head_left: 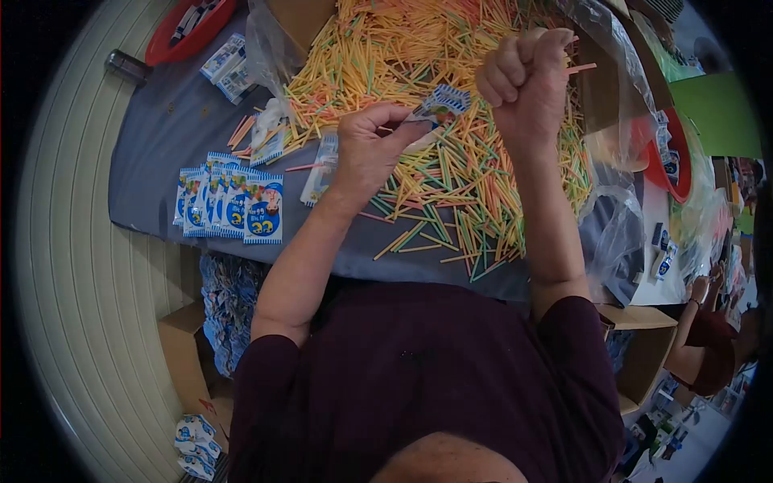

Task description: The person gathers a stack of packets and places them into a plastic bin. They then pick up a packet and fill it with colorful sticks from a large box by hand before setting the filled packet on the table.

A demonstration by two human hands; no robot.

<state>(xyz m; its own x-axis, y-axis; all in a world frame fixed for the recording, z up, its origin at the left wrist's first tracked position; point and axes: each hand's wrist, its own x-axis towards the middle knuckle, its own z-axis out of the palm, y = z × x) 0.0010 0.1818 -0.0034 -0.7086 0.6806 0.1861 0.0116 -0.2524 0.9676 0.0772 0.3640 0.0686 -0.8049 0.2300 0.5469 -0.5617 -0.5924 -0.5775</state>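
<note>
My left hand (372, 149) pinches a small blue-and-white printed packet (448, 103) between thumb and fingers, over the pile of thin coloured sticks (403, 48). My right hand (527, 84) is raised above the right part of this pile, fingers curled closed. Pink sticks (581, 69) poke out past its far side, so it appears to grip a few; most of their length is hidden. Yellow, orange, green and pink are the pile's colours. Just left of my left wrist lies another packet (320, 173) on the cloth.
Overlapping printed packets (233, 201) lie at the table's left. More packets (229, 68) are near a red basin (181, 36) and a dark cylinder (127, 66). At right stand a second red basin (676, 157), clear plastic and a cardboard box (651, 354). Another person (708, 346) sits far right.
</note>
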